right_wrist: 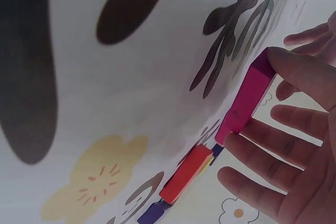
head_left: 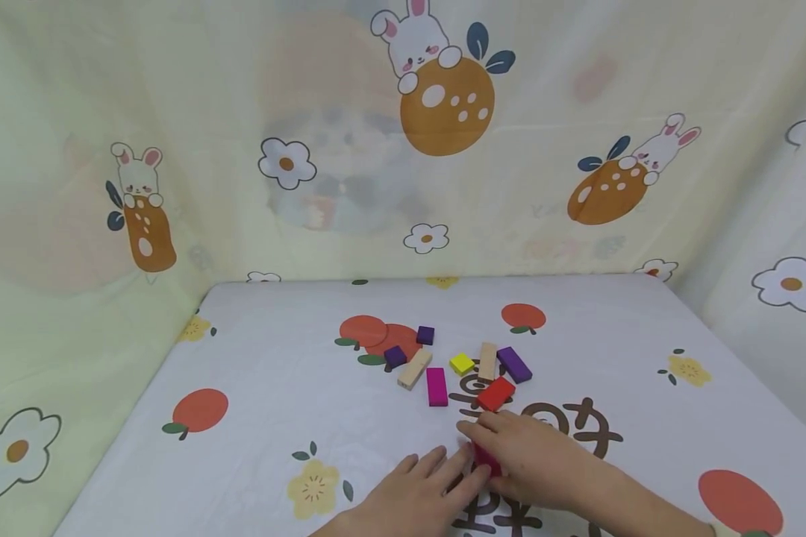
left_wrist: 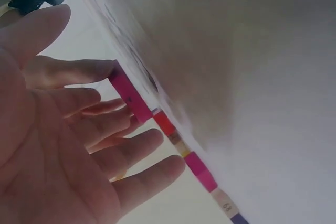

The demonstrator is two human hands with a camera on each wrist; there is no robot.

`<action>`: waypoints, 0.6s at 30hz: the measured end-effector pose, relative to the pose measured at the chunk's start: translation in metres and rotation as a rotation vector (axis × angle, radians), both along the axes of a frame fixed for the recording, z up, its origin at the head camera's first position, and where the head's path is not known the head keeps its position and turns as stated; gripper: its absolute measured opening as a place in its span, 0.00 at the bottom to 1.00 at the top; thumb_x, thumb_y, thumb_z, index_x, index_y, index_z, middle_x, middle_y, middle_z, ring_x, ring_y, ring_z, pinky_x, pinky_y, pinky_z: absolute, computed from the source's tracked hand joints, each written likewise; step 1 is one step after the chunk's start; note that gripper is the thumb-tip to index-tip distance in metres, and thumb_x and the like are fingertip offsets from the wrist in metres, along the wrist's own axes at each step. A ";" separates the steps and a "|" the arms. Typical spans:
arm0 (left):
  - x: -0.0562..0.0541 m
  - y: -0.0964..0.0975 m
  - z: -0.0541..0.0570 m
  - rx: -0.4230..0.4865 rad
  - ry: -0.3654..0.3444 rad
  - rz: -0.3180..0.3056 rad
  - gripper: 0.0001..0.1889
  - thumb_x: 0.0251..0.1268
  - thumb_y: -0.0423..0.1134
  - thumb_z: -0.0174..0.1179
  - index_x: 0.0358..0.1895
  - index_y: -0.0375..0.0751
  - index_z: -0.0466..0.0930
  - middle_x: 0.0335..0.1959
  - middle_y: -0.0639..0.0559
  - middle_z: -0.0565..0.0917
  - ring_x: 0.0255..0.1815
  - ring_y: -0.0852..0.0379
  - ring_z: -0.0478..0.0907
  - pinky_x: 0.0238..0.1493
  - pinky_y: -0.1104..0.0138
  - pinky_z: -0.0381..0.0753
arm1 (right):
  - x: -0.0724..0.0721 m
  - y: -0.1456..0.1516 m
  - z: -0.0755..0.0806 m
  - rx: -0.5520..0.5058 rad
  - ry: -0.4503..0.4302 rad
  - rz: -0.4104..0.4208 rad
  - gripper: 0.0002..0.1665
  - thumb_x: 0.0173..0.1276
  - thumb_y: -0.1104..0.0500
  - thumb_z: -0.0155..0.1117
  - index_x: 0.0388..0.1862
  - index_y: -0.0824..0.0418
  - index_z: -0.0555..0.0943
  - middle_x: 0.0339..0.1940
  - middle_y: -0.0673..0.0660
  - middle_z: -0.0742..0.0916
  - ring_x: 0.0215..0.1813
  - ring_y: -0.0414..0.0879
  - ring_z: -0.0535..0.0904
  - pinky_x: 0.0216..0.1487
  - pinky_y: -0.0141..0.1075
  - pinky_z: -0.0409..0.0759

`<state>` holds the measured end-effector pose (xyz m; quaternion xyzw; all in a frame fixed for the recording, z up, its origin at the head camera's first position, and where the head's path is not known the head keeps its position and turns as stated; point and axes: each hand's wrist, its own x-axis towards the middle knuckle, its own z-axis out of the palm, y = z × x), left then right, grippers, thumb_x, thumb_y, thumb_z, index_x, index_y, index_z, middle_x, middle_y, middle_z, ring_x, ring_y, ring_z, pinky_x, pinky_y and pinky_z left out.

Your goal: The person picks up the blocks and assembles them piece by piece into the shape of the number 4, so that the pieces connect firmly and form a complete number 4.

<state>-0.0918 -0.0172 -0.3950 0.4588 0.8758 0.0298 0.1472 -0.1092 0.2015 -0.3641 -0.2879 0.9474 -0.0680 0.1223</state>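
My right hand point(head_left: 537, 459) holds a magenta block point(head_left: 486, 459) near the front of the table, thumb at its near end and fingertips at the far end. The right wrist view shows this magenta block point(right_wrist: 247, 95) spanned lengthwise between thumb and fingers. From the left, my left hand point(head_left: 423, 492) reaches in with its fingers spread and fairly straight, fingertips right at the block's side. In the left wrist view its palm faces the magenta block point(left_wrist: 128, 95). Just beyond the right fingers lies a red block point(head_left: 495, 394).
Farther back lie another magenta block point(head_left: 436, 386), two plain wooden blocks point(head_left: 414, 369), a purple block point(head_left: 514, 364), a small yellow block point(head_left: 462, 364) and two small dark purple blocks point(head_left: 395, 356). A printed cloth point(head_left: 255, 462) covers the table; patterned curtains point(head_left: 349, 246) enclose it.
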 end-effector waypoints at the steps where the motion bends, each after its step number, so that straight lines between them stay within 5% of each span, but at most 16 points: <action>1: 0.000 0.000 0.000 -0.002 -0.003 0.001 0.46 0.67 0.76 0.49 0.84 0.65 0.48 0.85 0.61 0.55 0.80 0.49 0.64 0.69 0.52 0.77 | 0.000 -0.001 -0.001 0.001 -0.005 0.003 0.41 0.59 0.46 0.80 0.71 0.51 0.78 0.57 0.55 0.87 0.61 0.53 0.83 0.58 0.53 0.85; 18: 0.000 -0.002 -0.005 -0.049 -0.014 -0.014 0.46 0.68 0.74 0.50 0.85 0.66 0.46 0.85 0.68 0.52 0.81 0.50 0.63 0.69 0.49 0.77 | 0.002 -0.009 -0.011 -0.017 0.026 0.096 0.40 0.60 0.47 0.79 0.71 0.50 0.78 0.47 0.46 0.86 0.47 0.41 0.80 0.51 0.40 0.87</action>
